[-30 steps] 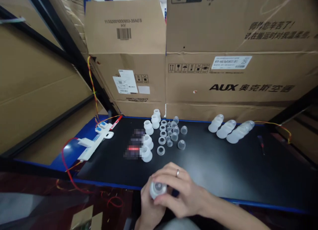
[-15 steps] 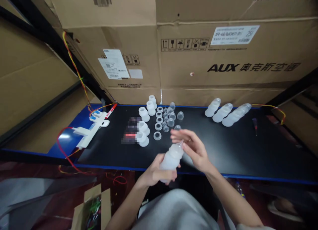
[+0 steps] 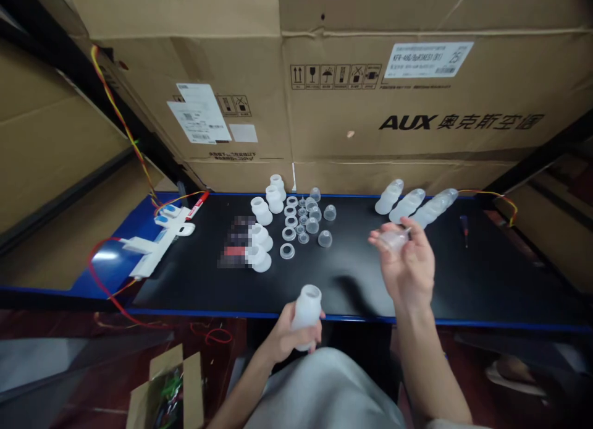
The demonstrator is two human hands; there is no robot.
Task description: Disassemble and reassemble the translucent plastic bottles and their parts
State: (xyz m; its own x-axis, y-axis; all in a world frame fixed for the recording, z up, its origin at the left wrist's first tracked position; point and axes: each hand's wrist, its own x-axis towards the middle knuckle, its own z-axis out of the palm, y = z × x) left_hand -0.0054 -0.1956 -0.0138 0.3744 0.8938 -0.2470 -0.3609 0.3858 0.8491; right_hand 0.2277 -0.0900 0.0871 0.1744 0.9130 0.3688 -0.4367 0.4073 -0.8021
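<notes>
My left hand (image 3: 286,335) is wrapped around a milky white baby bottle (image 3: 307,306) with an open mouth, held near the table's front edge. Raised above the table to the right, my right hand (image 3: 411,265) has its fingers curled round a clear bottle nipple (image 3: 393,239). The nipple's tip points right, and fingers partly cover its base; a collar ring around it cannot be made out clearly. Between the hands and the back wall lie several clear dome caps (image 3: 325,238), small nipples (image 3: 303,238) and collar rings (image 3: 287,251) in rows.
Several open white bottles (image 3: 262,211) stand left of the rings. Capped bottles (image 3: 407,205) are grouped at the back right, near a small screwdriver (image 3: 464,231). A power strip (image 3: 160,251) with cables lies at left. Large cardboard boxes (image 3: 333,132) form the back wall.
The nipple has come off the bottle, and my right hand has carried it up and to the right. My left hand keeps the bottle, now more upright and slightly lower.
</notes>
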